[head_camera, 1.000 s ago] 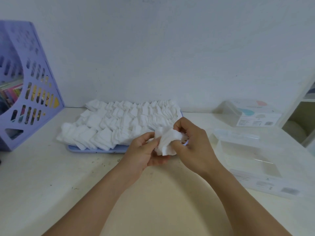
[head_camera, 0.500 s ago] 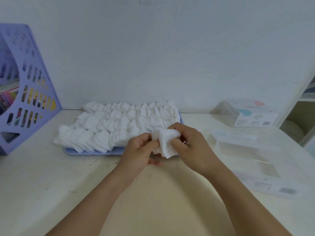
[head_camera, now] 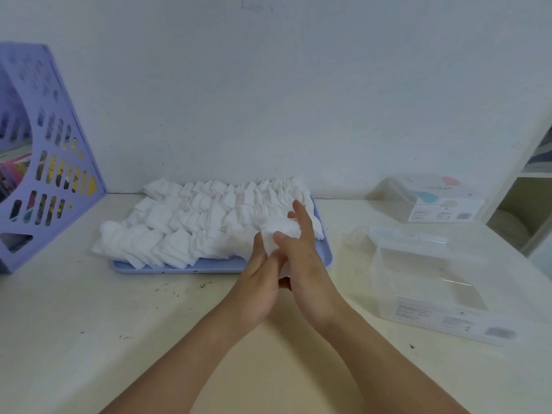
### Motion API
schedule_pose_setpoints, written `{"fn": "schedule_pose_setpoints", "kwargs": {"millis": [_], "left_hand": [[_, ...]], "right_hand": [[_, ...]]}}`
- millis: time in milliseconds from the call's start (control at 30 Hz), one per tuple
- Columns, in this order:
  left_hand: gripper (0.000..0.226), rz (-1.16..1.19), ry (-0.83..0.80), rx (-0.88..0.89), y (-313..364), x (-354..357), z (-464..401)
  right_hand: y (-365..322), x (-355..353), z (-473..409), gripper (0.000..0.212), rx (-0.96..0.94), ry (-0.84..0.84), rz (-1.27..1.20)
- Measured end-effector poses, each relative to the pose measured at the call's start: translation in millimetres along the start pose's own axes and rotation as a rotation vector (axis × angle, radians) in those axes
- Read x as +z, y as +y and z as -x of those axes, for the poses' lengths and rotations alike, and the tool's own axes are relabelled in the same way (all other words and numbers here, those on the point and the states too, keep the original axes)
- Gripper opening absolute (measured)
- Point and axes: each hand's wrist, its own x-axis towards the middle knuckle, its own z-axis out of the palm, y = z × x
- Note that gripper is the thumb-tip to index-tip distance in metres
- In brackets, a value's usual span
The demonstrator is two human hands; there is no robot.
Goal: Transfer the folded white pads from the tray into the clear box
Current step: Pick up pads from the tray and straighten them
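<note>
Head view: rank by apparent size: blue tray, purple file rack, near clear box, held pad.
1. blue tray
2-3. purple file rack and near clear box: similar, rack cropped, unranked
4. held pad

White wall point(head_camera: 268, 85), cream table point(head_camera: 89, 339), shelf unit point(head_camera: 534, 180)
</note>
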Motion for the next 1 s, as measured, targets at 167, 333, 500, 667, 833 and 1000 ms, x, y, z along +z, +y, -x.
{"fn": "schedule_pose_setpoints", "kwargs": {"millis": [167,333,500,667,833,1000], "left_hand": [[0.039,-0.195,0.040,0.100,3,-9,-13],[0.048,-0.197,0.166,0.136,20,-9,-14],[0.065,-0.257,0.042,0.206,39,8,-15],[0.090,-0.665,-0.044,0.248,42,49,-31],[0.071,-1.282,-0.331,0.212,9,90,-36],[0.056,-1.342,-0.321,0.204,5,110,-31]], "right_hand": [[-17,-18,5,0.077,-0.188,0.035,0.259],[-30,-39,4,0.078,-0.170,-0.128,0.503],[-62,-77,0,0.033,-0.100,-0.057,0.530],[-99,-139,8,0.051,0.040,0.110,0.457],[-105,-204,18,0.043,0.381,0.429,0.583],[-92,-244,31,0.044,0.569,0.445,0.520]]}}
